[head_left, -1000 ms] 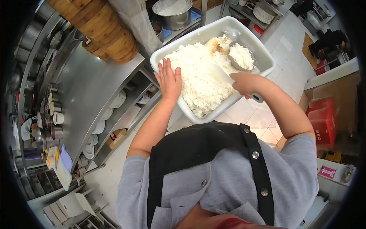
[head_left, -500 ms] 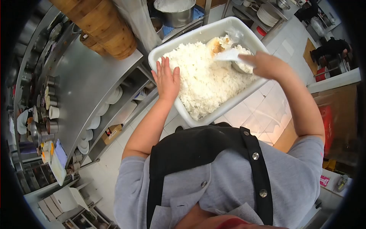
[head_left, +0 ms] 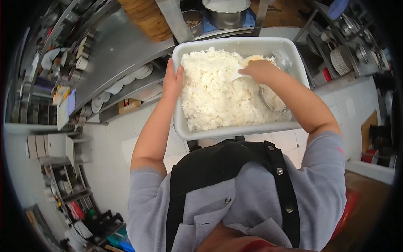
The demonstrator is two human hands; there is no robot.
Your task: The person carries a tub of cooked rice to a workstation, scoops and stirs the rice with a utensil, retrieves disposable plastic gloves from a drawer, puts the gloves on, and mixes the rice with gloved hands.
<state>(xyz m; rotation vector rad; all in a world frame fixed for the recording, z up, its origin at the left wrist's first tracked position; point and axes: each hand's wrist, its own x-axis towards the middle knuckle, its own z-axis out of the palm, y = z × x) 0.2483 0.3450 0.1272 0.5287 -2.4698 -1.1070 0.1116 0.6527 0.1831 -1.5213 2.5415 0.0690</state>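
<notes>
A large white plastic tub (head_left: pixel 239 40) is heaped with cooked white rice (head_left: pixel 210 98). My left hand (head_left: pixel 171 82) lies against the tub's left rim, fingers stretched upward and thumb apart. Over the rice on the right, my right hand (head_left: pixel 261 70) is closed round a white rice paddle (head_left: pixel 238 74), whose handle is mostly hidden in the fist. Under my right forearm a metal bowl (head_left: pixel 264 101) sits in the rice, partly covered by the arm. Clear crumpled plastic (head_left: pixel 283 61) lies in the tub's upper right corner, near a pale yellowish piece (head_left: pixel 251 59).
To the left runs a steel counter (head_left: pixel 115 40) with stacked bamboo steamers (head_left: pixel 147 19) and plates (head_left: pixel 140 73) below. Behind the tub stand a big metal pot (head_left: pixel 226 17) and a smaller pot (head_left: pixel 194 22). Shelves with plates (head_left: pixel 339 61) are at the right.
My view has turned, so the tub now looks level. My right hand has moved left and inward with the paddle. My left hand has shifted onto the tub's left side.
</notes>
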